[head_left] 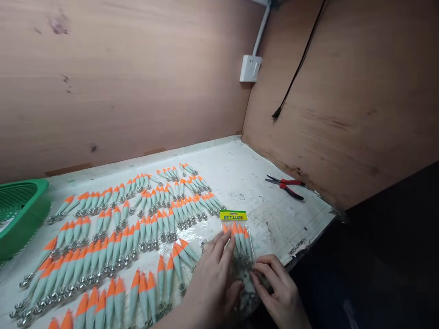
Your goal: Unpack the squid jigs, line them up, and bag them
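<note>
A clear plastic packet with a yellow header card [236, 237], holding orange-tipped pale green squid lures, is lying near the front edge of the white worktable [240, 178]. The left hand [214, 278] is pressing flat on its left side, fingers spread, while the right hand [277, 288] is pinching its lower end. Rows of loose orange-and-green lures [137, 219] are lying to the left, a green plastic basket [20, 214] beyond them, and red-handled pliers [286, 186] are resting by the right plywood wall.

Your left hand [214, 278] and right hand [279, 288] hide the lower end of the clear lure packet [238, 240], while the green basket [20, 214] and nearest lures [103, 306] run off the frame's edges.
</note>
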Demonstrator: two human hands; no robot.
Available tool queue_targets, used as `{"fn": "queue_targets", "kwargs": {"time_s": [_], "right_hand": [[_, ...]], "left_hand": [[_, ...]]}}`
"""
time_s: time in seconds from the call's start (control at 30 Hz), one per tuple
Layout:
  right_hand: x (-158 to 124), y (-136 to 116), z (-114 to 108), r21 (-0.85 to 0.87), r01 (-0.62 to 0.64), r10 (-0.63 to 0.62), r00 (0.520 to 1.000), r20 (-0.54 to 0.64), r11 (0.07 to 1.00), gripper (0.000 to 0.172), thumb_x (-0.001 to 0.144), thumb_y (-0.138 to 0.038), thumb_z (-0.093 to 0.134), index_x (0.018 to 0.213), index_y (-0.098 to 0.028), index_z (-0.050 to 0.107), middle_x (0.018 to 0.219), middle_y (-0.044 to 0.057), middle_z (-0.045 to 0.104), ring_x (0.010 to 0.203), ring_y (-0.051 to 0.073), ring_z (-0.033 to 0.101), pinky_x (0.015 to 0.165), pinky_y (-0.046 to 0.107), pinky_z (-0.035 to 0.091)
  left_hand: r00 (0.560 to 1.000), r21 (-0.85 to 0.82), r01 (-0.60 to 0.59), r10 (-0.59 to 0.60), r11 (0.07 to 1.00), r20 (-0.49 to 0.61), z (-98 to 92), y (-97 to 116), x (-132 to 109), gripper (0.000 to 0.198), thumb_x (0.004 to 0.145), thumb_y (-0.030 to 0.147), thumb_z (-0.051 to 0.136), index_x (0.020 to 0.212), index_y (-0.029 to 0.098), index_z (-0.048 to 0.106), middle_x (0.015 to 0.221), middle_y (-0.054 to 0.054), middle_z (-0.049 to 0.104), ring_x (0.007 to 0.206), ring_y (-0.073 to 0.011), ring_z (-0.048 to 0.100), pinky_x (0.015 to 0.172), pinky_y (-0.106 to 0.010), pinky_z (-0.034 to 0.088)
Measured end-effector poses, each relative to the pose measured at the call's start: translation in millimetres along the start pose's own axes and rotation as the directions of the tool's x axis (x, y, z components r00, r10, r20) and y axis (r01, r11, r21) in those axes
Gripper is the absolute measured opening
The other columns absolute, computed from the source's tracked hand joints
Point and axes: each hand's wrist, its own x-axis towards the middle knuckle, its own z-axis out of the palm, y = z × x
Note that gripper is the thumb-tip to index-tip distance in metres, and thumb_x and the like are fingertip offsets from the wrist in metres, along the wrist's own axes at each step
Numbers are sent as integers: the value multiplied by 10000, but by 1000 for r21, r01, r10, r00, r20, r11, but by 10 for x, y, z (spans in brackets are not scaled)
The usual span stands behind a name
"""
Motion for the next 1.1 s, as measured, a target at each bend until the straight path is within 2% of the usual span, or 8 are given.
{"fn": "queue_targets", "kwargs": {"time_s": [0.07,0.17,0.27,0.4,0.57,0.77,0.93,1.1], "right_hand": [[8,53,-21,10,-13,13,999,38,1000,124,841,-98,519,876,-182,602,802,49,574,742,165,622,656,264,561],[37,113,-54,35,-23,19,993,120,999,180,834,-82,505,952,-181,598,871,67,580,814,177,617,707,289,560],[57,134,-68,50,-48,41,989,140,998,199,837,-68,481,955,-186,589,872,63,576,819,173,611,714,292,556],[56,131,-76,71,-80,67,984,167,994,168,846,-73,496,916,-190,595,857,53,576,802,165,605,700,282,549],[39,134,-95,111,-98,76,979,190,989,131,862,-93,520,916,-191,588,852,51,572,800,164,599,701,284,541],[46,120,-38,90,-116,106,988,110,989,159,827,-51,494,882,-181,567,818,46,555,768,162,584,675,286,530],[40,125,-25,85,-114,104,989,108,990,176,816,-43,494,892,-184,566,824,45,556,770,163,581,677,287,527],[24,132,-12,78,-117,108,988,111,990,184,814,-30,504,904,-181,559,841,52,557,791,168,579,698,293,522]], "left_hand": [[994,123,-46,34,991,103,-1,-28,116,770,660,136,679,1385,166,419,1487,-167,326,1404,-359,186,1132,-563,161],[982,163,-69,38,984,185,26,-85,318,754,644,157,696,1358,159,454,1471,-171,343,1392,-356,218,1136,-557,135],[985,123,-82,61,989,163,42,-136,383,668,670,121,636,1320,193,501,1441,-138,406,1376,-323,283,1144,-525,131],[985,89,-77,62,993,160,37,-136,333,650,702,101,571,1337,213,487,1455,-99,395,1394,-293,252,1150,-510,110],[985,150,-83,58,985,160,69,-93,375,636,706,149,603,1329,217,499,1468,-113,377,1406,-316,209,1150,-516,62],[973,235,-144,94,961,212,60,-88,455,603,719,119,571,1316,174,506,1426,-144,439,1372,-311,300,1153,-489,82],[980,196,-127,92,972,178,78,-73,464,609,720,200,636,1315,216,509,1415,-134,455,1369,-343,292,1146,-521,61],[976,191,-166,134,967,171,113,-61,487,626,734,157,591,1346,217,474,1401,-129,471,1362,-344,303,1143,-531,76]]}}
